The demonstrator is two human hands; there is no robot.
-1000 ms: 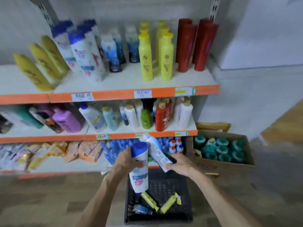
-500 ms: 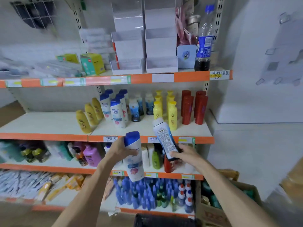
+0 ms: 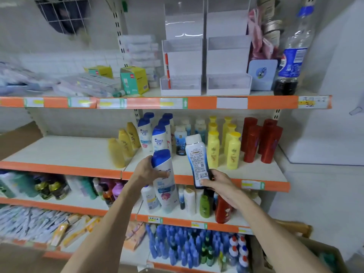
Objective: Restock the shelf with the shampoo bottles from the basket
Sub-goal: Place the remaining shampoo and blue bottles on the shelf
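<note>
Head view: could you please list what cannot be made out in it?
Head view:
Basket: out of frame.
Small print on the white-capped bottle in the right hand: too small and blurred.
Price tags: blurred.
Cardboard box, bottom right: cut off by the frame edges.

Flat, even indoor light leaves only faint shadows under the shelves (image 3: pixel 201 102), a pale glare sits on the white display boxes (image 3: pixel 183 26), the wide lens bows the shelf edges toward the corners, and the packets (image 3: pixel 23 79) at far left smear into blur.
</note>
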